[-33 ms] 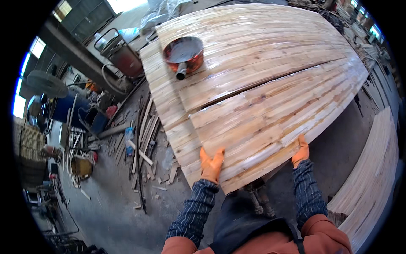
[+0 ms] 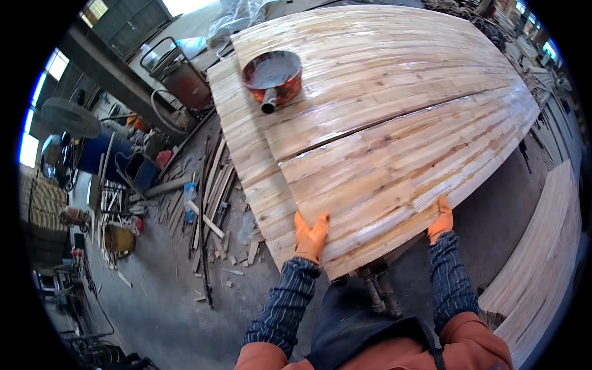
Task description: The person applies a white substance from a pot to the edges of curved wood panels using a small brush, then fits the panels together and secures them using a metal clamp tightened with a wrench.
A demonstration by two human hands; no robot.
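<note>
Pot (image 2: 287,90): red, grey stuff (image 2: 271,71) inside, on wooden panel (image 2: 382,132)
Left hand (image 2: 311,239): fingers apart, touching panel
Right hand (image 2: 440,222): at edge, cannot tell if fingers clamp
Floor (image 2: 166,296): wood scraps (image 2: 208,220)

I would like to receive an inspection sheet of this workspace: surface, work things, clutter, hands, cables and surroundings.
Surface: large wood panel, with a dark gap between boards and shiny patches.
Work things: orange-red pot with a short handle, standing on the panel, grey inside.
Clutter: wood scraps scattered over the grey floor, left of the panel.
Hands: left hand and right hand, both orange-gloved, at the panel's near edges; grip unclear.
Cables: pale hose curving beside a red wheeled machine; other lines too small to tell.
Surroundings: fan, slanting pillar, curved wooden piece at right.
</note>
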